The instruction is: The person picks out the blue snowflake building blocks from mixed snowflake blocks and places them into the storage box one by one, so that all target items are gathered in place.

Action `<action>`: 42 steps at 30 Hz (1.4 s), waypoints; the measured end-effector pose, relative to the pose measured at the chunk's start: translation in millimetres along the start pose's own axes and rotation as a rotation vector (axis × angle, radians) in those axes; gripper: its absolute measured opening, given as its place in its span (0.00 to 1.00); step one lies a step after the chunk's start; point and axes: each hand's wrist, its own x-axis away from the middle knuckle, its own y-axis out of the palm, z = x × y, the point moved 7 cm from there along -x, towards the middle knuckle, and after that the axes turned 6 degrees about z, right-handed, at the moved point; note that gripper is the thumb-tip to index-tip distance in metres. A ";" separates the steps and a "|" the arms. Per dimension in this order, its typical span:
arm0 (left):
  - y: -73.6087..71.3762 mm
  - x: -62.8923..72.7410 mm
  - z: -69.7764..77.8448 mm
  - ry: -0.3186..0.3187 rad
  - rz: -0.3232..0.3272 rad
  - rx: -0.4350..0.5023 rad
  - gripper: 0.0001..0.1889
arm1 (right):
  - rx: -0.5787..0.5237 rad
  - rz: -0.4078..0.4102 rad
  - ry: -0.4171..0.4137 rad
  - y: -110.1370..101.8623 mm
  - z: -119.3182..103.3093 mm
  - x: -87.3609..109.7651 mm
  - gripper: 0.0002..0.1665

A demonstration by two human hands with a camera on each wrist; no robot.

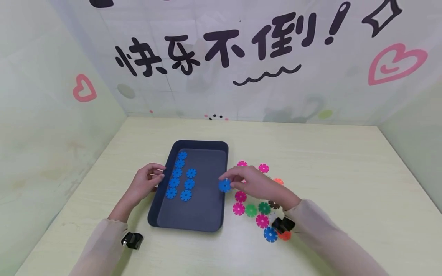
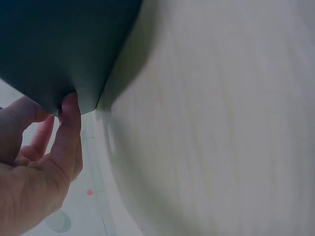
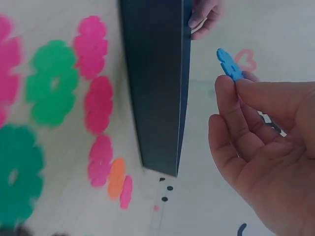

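Observation:
A dark grey rectangular tray [image 1: 207, 207] lies on the table, with blue notched plastic discs [image 1: 175, 182] in two columns in its left half: several in the left one, three in the right. My left hand [image 1: 144, 181] holds the tray's left rim between thumb and fingers; the left wrist view shows the fingers at the tray's wall [image 2: 74, 59]. Over the tray's right rim, my right hand [image 1: 254, 182] pinches one blue disc [image 1: 225, 186] between thumb and fingertips. In the right wrist view this disc [image 3: 229, 64] is tilted above the rim.
Right of the tray lie loose discs: pink [image 1: 238, 209], light green [image 1: 251, 210], dark green [image 1: 264, 208], brown, orange [image 1: 284, 235] and another blue disc [image 1: 270, 234]. Some sit partly beneath the right forearm. A printed white backdrop [image 1: 207, 96] borders the table's back.

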 end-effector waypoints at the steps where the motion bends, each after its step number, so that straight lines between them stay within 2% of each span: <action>1: -0.4 0.3 0.2 0.001 0.000 0.001 0.15 | -0.011 0.001 -0.012 1.4 -2.0 -6.2 0.19; 4: -1.3 0.9 0.2 0.001 0.004 -0.003 0.14 | -0.050 0.004 -0.043 5.2 -7.2 -25.7 0.17; 8: -1.6 1.2 0.1 -0.001 0.010 -0.008 0.14 | -0.071 0.033 -0.045 8.7 -12.6 -49.7 0.16; 19: -0.5 0.0 0.2 0.007 0.005 0.006 0.15 | -0.032 0.082 -0.110 21.2 -32.9 -106.7 0.15; 22: -1.0 0.1 0.1 0.003 0.003 0.012 0.15 | -0.044 0.072 -0.100 28.1 -34.4 -119.7 0.15; 26: -0.8 0.4 -0.2 0.003 0.001 0.007 0.15 | -0.090 0.112 -0.030 35.9 -27.1 -133.0 0.16; 31: -1.8 2.8 -1.6 0.008 0.012 0.005 0.15 | -0.139 0.260 0.101 43.0 -6.0 -144.2 0.17; 34: -1.1 3.8 -1.0 0.014 0.015 0.006 0.14 | -0.125 0.319 0.184 46.6 8.1 -144.0 0.18; 38: 0.2 2.8 0.0 0.017 0.013 0.004 0.14 | -0.090 0.353 0.267 48.1 21.9 -139.5 0.18; 42: 0.3 1.4 -0.1 0.011 0.008 0.004 0.15 | -0.091 0.342 0.331 49.2 30.8 -136.6 0.17</action>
